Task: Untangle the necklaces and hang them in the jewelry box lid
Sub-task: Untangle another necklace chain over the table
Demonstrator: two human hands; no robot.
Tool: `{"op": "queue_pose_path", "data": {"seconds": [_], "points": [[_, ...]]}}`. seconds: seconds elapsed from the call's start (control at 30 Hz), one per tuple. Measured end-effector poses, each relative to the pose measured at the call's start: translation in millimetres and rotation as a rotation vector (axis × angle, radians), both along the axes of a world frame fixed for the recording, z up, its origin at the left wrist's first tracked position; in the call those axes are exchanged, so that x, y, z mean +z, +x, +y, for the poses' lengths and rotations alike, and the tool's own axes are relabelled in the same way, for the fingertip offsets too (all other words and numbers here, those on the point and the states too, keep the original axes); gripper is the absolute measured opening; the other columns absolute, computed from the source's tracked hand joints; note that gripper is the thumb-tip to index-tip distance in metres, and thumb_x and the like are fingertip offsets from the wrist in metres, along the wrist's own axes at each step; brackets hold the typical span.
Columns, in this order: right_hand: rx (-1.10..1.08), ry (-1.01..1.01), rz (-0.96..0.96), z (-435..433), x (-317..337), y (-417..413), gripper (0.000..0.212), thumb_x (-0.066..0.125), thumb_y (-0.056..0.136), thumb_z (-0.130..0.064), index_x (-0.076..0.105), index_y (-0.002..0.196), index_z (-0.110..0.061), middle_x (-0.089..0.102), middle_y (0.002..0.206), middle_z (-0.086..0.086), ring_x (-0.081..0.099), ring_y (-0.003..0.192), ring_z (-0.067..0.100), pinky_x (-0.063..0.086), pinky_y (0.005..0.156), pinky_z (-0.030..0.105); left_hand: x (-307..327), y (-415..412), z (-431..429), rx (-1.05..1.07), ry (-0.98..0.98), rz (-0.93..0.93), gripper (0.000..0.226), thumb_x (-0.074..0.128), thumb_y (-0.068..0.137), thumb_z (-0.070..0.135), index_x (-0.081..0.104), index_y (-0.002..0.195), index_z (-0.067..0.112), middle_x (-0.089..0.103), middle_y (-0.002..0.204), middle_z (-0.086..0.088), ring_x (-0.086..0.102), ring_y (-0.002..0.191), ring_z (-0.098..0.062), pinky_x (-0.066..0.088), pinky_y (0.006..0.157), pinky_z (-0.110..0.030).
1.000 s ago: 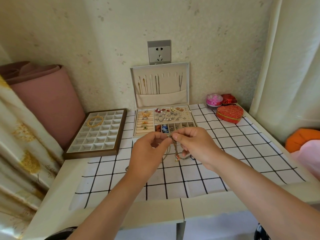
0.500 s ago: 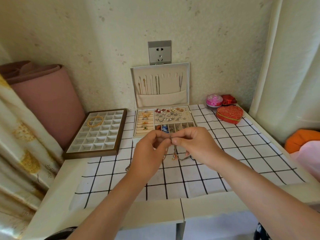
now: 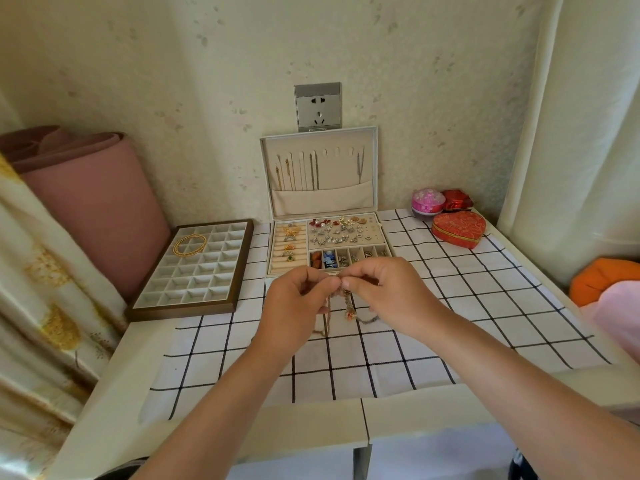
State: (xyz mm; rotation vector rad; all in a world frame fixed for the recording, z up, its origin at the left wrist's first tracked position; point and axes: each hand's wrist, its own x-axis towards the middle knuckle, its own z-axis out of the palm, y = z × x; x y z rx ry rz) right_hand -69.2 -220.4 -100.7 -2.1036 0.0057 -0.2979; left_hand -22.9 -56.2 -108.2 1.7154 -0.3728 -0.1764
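A tangle of thin necklaces hangs between my two hands just above the checked cloth, in front of the jewelry box. My left hand and my right hand each pinch the chains at the top, fingertips almost touching. Loose strands with a small orange pendant dangle below. The cream jewelry box stands open behind my hands, its tray full of small pieces. Its upright lid carries several chains hanging from hooks above a fabric pocket.
A brown tray with many white compartments lies at the left, holding a gold bangle. A red heart-shaped box, a pink round box and a small red box sit at the back right. A pink roll leans at the left wall.
My hands have kept almost the same place, working the chains between the fingertips. The dangling strands have shifted slightly below them.
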Motion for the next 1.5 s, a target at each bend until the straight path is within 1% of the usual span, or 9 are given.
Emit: {"op": "queue_pose_path", "data": {"seconds": [0.1,0.27,0.4,0.7,0.87,1.13,1.23,1.37,1.5], "points": [[0.005,-0.126,-0.102,-2.4,-0.3,-1.3,0.011,0.069,0.093,-0.023,0.077,0.100,-0.025,0.073,0.085,-0.016,0.067,0.079,0.003,0.052,0.072,0.020,1.8,-0.9,-2.3,0.011,-0.087,0.067,0.011,0.066,0.094,0.017,0.073,0.087,0.011,0.072,0.078,-0.002,0.064,0.071,-0.011,0.060,0.071,-0.026],[0.030,-0.454,-0.224,-2.7,4.0,-3.3,0.007,0.065,0.095,-0.029,0.070,0.097,-0.027,0.054,0.076,-0.026,0.052,0.067,-0.008,0.034,0.058,0.010,2.1,-1.2,-0.6,-0.009,-0.101,0.127,0.016,0.061,0.097,0.017,0.073,0.089,0.009,0.067,0.077,-0.009,0.060,0.067,-0.011,0.060,0.072,-0.028],[0.072,-0.560,-0.194,-3.8,1.9,-0.6,0.008,0.061,0.095,-0.032,0.065,0.099,-0.027,0.063,0.093,-0.015,0.057,0.078,0.002,0.046,0.068,0.023,-0.8,-1.5,-0.5,-0.015,-0.049,0.070,0.013,0.060,0.098,0.017,0.071,0.092,0.011,0.067,0.078,-0.007,0.058,0.065,-0.010,0.059,0.070,-0.028],[0.120,0.000,0.115,-5.8,5.6,-6.0,0.010,0.059,0.097,-0.020,0.069,0.098,-0.018,0.056,0.068,-0.015,0.056,0.056,-0.001,0.055,0.058,0.024,1.7,-4.3,-4.7,-0.039,-0.042,-0.028,0.008,0.061,0.097,0.011,0.066,0.098,0.017,0.067,0.079,0.003,0.058,0.067,-0.011,0.056,0.067,-0.026],[0.072,0.122,0.136,-3.9,7.8,-4.5,0.011,0.057,0.099,-0.019,0.067,0.096,-0.019,0.056,0.054,-0.020,0.056,0.048,0.006,0.062,0.062,0.042,2.3,-7.1,-0.3,0.173,0.238,-0.492,0.013,0.070,0.090,0.023,0.062,0.095,0.032,0.061,0.095,0.016,0.059,0.083,-0.007,0.045,0.066,-0.014],[0.041,-0.036,-0.009,-4.6,3.0,-6.5,0.006,0.063,0.095,-0.022,0.068,0.094,-0.025,0.060,0.065,-0.026,0.056,0.057,0.008,0.059,0.061,0.045,5.9,-17.2,-4.5,0.096,0.109,-0.155,0.008,0.068,0.093,0.022,0.076,0.095,0.023,0.075,0.080,0.015,0.068,0.078,0.002,0.051,0.073,-0.012],[0.064,-0.120,-0.044,-4.4,2.4,-6.7,0.005,0.063,0.094,-0.020,0.067,0.093,-0.024,0.058,0.068,-0.033,0.055,0.058,0.016,0.057,0.057,0.035,5.3,-16.5,-1.9,0.113,0.195,-0.213,0.009,0.069,0.091,0.023,0.077,0.096,0.025,0.074,0.080,0.017,0.067,0.079,0.002,0.053,0.074,-0.014],[0.056,-0.242,-0.077,-3.2,1.3,-6.4,0.005,0.063,0.094,-0.021,0.066,0.097,-0.023,0.057,0.075,-0.023,0.059,0.062,0.012,0.043,0.055,0.018,2.9,-12.9,-0.1,0.094,0.315,-0.221,0.005,0.070,0.087,0.027,0.074,0.085,0.031,0.073,0.074,0.012,0.069,0.073,-0.006,0.060,0.073,-0.036],[0.080,-0.352,-0.087,-0.1,1.5,-7.2,0.008,0.062,0.093,-0.018,0.062,0.100,-0.022,0.053,0.081,-0.022,0.054,0.073,-0.008,0.038,0.060,0.011,9.5,-12.5,-3.0,0.158,0.243,-0.131,0.013,0.068,0.083,0.017,0.071,0.073,0.024,0.069,0.065,0.007,0.059,0.058,-0.001,0.054,0.060,-0.022]]}}
